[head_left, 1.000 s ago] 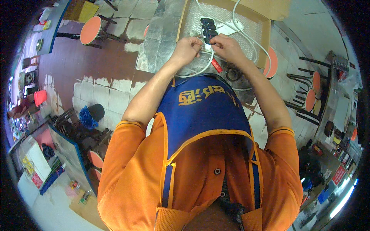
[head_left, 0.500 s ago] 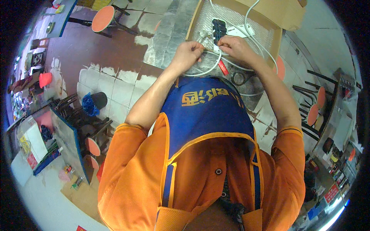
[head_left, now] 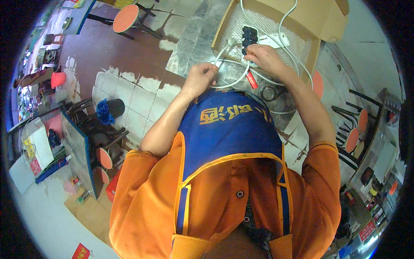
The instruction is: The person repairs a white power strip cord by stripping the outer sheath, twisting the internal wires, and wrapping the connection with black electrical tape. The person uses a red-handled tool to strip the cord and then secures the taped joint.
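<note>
My left hand (head_left: 202, 78) has its fingers closed on a white cable (head_left: 233, 84), just below the front left of an open cardboard box (head_left: 223, 26). My right hand (head_left: 264, 57) pinches at the lower end of a black-topped power strip (head_left: 250, 36) lying in the box, where the cable comes out; its fingertips are partly hidden. A white power strip (head_left: 271, 41) lies behind it on bubble wrap (head_left: 297, 48), crossed by looped white cables. A plug (head_left: 233, 42) sits left of the black strip. Below the box are a red tag (head_left: 252, 80) and a black ring-shaped object (head_left: 268, 93).
The box rests on a grey metallic table (head_left: 192, 39). Round-seated stools (head_left: 125, 18) and stacked chairs (head_left: 352, 139) stand around the tiled floor. A blue-edged table (head_left: 77, 151) is at left, a bucket with blue plastic (head_left: 110, 110) nearby, and a cluttered counter (head_left: 373, 181) at right.
My left hand has moved down and left from beside the power strip, drawing a loop of cable with it. My right hand stays at the strip's end. The whole view has shifted slightly.
</note>
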Motion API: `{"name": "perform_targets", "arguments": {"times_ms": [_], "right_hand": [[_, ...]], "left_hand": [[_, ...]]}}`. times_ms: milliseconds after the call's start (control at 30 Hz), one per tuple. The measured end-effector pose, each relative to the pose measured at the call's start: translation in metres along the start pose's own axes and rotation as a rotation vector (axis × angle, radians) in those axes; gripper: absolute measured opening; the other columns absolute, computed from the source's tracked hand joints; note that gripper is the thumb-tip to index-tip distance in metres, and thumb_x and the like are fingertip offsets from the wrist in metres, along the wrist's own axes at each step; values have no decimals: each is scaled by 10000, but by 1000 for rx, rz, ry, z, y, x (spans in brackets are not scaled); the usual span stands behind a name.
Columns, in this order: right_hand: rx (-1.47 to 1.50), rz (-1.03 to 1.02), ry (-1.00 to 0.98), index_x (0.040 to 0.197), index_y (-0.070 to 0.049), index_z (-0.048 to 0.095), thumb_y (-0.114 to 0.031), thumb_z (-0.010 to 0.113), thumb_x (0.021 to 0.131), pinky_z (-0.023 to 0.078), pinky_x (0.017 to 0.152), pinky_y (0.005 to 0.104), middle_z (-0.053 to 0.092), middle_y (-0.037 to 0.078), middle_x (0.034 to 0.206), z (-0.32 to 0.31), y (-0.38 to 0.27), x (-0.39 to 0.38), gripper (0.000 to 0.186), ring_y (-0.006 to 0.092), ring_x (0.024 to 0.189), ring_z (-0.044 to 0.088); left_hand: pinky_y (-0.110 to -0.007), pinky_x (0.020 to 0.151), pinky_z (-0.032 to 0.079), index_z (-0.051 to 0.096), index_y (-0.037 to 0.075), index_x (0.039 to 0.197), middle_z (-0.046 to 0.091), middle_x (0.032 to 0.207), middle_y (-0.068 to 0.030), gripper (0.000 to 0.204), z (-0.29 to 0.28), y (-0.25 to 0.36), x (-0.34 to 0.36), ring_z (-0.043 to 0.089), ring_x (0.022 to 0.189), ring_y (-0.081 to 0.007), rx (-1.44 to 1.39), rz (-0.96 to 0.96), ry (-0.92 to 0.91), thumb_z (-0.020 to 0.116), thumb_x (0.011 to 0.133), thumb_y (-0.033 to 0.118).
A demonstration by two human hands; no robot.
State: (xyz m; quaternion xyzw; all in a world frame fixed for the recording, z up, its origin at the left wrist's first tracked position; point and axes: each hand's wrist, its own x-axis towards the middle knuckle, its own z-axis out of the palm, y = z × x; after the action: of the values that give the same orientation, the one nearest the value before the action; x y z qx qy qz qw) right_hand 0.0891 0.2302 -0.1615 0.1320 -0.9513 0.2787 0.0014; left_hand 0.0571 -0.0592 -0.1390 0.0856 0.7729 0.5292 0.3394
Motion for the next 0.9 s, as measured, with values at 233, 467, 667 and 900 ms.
{"name": "perform_targets", "arguments": {"times_ms": [233, 467, 667, 900], "right_hand": [[90, 93, 14, 817, -18, 609, -257, 687, 901, 477, 646, 425, 621, 156, 763, 0, -4, -1, 265, 340, 720, 627], [131, 127, 15, 865, -14, 640, -241, 664, 914, 491, 686, 422, 656, 169, 815, 0, -5, -8, 233, 342, 771, 647], [186, 154, -2, 905, -7, 647, -235, 621, 937, 505, 738, 432, 665, 181, 839, 2, -2, -11, 232, 357, 830, 658], [146, 223, 65, 863, -34, 623, -258, 667, 915, 492, 658, 433, 658, 155, 797, 7, -9, -9, 235, 343, 736, 645]], "left_hand": [[-244, 526, 466, 706, -20, 1010, 669, 706, -39, 201, 0, -3, -5, 602, 587, -76, -5, -5, 5, 607, 968, 150], [-238, 531, 471, 704, -7, 1033, 671, 718, -34, 189, 2, -4, -6, 607, 602, -73, -41, -59, -8, 612, 967, 143], [-233, 535, 464, 696, -4, 1069, 668, 751, -15, 188, 2, -8, -4, 601, 613, -65, -39, -62, -49, 612, 979, 138], [-216, 536, 445, 692, 12, 1083, 662, 764, 4, 177, 3, 3, -2, 590, 614, -52, -20, -71, -71, 617, 984, 138]]}}
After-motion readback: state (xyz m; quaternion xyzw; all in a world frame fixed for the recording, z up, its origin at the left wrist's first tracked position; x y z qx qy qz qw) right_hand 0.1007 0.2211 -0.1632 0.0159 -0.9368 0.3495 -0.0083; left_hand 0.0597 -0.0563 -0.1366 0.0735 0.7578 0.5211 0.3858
